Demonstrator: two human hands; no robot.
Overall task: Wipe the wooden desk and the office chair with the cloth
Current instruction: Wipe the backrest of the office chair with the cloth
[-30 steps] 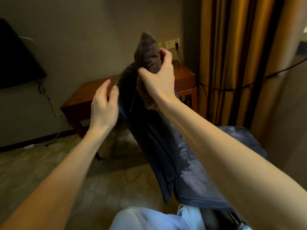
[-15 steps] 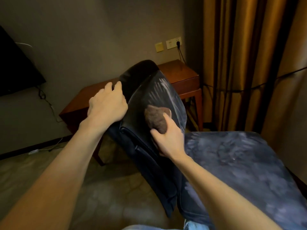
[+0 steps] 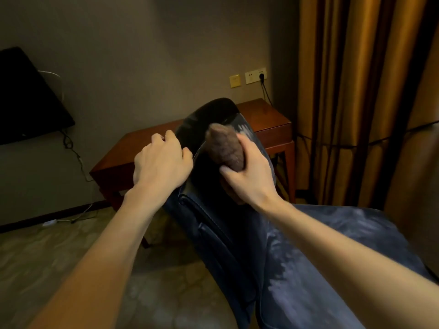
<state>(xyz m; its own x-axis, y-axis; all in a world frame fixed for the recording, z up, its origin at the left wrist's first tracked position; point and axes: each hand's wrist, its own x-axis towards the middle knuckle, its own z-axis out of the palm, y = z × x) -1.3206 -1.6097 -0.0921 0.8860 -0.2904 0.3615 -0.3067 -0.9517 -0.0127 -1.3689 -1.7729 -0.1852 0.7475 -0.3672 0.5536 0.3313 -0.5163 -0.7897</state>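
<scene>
Brown nubby cloth (image 3: 225,148), bunched into a wad, sits in the right hand (image 3: 249,179), whose fingers and thumb curl round it and press it against the front of the dark leather office chair (image 3: 213,229) backrest, near its top edge; the wad's tip pokes out above the hand; the left hand (image 3: 164,162) grips the backrest's left edge with curled fingers, near the cloth but apart from it; pale streaks mark the backrest beside the cloth and the chair seat (image 3: 368,219) around the right forearm; the reddish wooden surface (image 3: 133,148) stands behind the chair against the wall, beyond both hands; above its far corner sit a yellow wall plate (image 3: 235,81) and a white socket (image 3: 255,76) with a black plug in it, any marking on them too small to read; gold curtains (image 3: 356,91) hang at the right; a dark television (image 3: 26,98) is mounted at the left.
</scene>
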